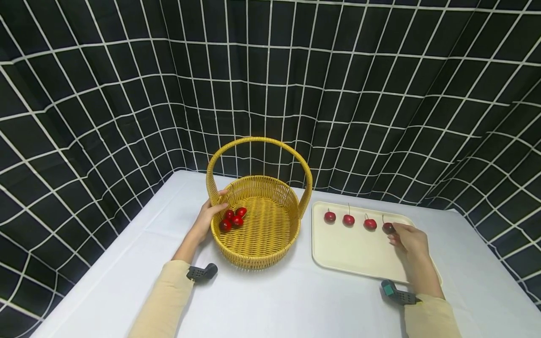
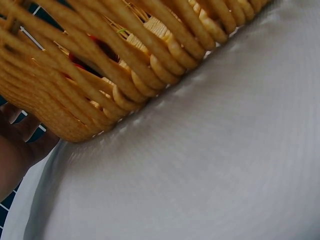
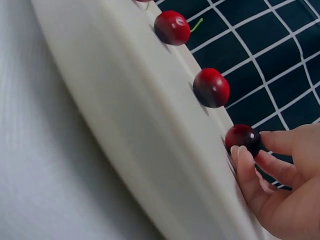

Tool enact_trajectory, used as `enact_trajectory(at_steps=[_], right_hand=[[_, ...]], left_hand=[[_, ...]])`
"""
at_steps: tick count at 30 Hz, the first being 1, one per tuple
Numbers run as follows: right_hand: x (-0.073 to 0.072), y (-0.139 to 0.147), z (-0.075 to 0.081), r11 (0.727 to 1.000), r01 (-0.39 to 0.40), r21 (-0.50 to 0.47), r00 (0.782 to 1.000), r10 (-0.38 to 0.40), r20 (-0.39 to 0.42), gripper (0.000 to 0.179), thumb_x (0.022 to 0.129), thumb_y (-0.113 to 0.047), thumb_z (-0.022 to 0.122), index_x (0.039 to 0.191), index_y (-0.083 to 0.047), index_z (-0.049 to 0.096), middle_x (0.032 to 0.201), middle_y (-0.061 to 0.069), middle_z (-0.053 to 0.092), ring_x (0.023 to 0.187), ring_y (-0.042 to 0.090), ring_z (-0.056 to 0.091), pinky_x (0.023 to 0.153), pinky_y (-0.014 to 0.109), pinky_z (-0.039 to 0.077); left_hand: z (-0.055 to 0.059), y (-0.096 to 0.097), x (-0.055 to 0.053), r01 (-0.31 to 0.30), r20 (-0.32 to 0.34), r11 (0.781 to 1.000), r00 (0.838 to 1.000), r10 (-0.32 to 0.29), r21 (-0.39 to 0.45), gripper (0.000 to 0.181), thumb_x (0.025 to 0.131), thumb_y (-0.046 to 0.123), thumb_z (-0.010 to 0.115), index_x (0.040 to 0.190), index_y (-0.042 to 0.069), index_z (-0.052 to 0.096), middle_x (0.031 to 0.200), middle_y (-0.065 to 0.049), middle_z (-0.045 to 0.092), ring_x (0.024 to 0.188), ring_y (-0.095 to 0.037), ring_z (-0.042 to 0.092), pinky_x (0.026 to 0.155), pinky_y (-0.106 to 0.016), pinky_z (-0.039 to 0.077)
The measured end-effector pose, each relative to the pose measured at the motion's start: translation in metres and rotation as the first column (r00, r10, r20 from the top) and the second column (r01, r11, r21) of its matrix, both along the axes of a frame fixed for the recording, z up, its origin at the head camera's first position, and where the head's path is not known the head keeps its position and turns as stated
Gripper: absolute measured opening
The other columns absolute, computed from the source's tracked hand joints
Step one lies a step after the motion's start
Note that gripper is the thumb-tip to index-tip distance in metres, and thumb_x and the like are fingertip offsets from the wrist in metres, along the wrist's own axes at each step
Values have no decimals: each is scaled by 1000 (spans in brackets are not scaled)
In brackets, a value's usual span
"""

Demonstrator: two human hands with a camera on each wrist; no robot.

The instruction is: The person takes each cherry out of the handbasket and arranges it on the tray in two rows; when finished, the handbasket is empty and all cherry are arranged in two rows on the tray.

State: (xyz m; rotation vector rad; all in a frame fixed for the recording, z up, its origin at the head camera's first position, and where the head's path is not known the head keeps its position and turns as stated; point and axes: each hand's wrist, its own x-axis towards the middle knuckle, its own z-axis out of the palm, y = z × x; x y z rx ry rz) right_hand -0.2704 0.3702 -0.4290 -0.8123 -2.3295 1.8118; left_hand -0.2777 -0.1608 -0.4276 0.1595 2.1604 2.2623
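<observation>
The cherry point(image 1: 388, 228) is at the right end of a row on the pale tray point(image 1: 359, 251), near the far edge. It is dark red and round, so I see no clear long axis; in the head view only its thin stem point(image 1: 382, 218) gives a direction, and this rises away from the person. The right hand point(image 1: 411, 239) comes to it from the right and the near side, so the cherry lies to the left of this hand, at the very tips of the fingers. The grip here is narrow: thumb and fingers pinch the cherry. I cannot tell whether the fruit touches the tray below.

Leftward along the same row lie three other cherries point(image 1: 348, 220), apart from each other.

Further left, beside the tray with a gap between them, stands the yellow basket point(image 1: 255, 260), its handle point(image 1: 262, 139) arching upright. The left hand point(image 1: 207, 218) is well apart from the pinched cherry; it holds the left rim of the basket, thumb side over the edge. Close to that hand, a cluster of red fruits point(image 1: 237, 221) lies inside the basket.

Everything rests on a white surface point(image 1: 296, 300), with a dark checked curtain point(image 1: 253, 65) behind.
</observation>
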Motion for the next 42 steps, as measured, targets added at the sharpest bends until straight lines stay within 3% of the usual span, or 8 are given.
enact_trajectory(at_steps=[6, 23, 30, 36, 42], right_hand=[[0, 4, -5, 999, -18, -50, 998, 15, -54, 52, 98, -14, 48, 138, 15, 33, 67, -5, 57, 56, 2, 60, 58, 19, 53], [-2, 4, -6, 1000, -4, -30, 999, 2, -42, 52, 100, -17, 45, 140, 13, 31, 84, 5, 55, 59, 1, 62, 61, 16, 52], [0, 5, -7, 1000, -9, -28, 1000, 9, -26, 56, 99, -21, 46, 141, 13, 30, 84, 3, 56, 61, 1, 62, 59, 14, 51], [3, 15, 0, 990, -5, -139, 1000, 8, 23, 61, 99, -21, 47, 144, 13, 22, 70, -2, 57, 59, 5, 63, 65, 21, 54], [8, 32, 18, 959, -21, -284, 997, 43, 70, 62, 101, -28, 43, 147, 7, 20, 68, -2, 57, 62, 10, 65, 72, 25, 55]], left_hand=[[-8, -1, -4, -6, -30, 1000, 1000, 5, -20, 52, 95, 14, 50, 145, 9, 36, 152, -12, 30, 139, -28, 24, 114, -43, 10], [-7, 0, -2, -15, -30, 1000, 999, 14, -26, 51, 94, 15, 50, 143, 8, 37, 148, -15, 33, 135, -31, 30, 112, -45, 16], [-8, 0, -3, -18, -44, 1000, 999, 17, -25, 50, 95, 13, 49, 143, 7, 37, 149, -15, 32, 137, -29, 27, 113, -45, 13], [-7, 1, -2, -8, -37, 1000, 999, 7, -13, 51, 94, 13, 49, 143, 6, 36, 148, -17, 33, 136, -30, 29, 112, -44, 16], [-8, -1, -4, -13, -32, 999, 999, 12, -29, 51, 95, 14, 50, 144, 7, 36, 150, -15, 31, 137, -30, 27, 113, -45, 12]])
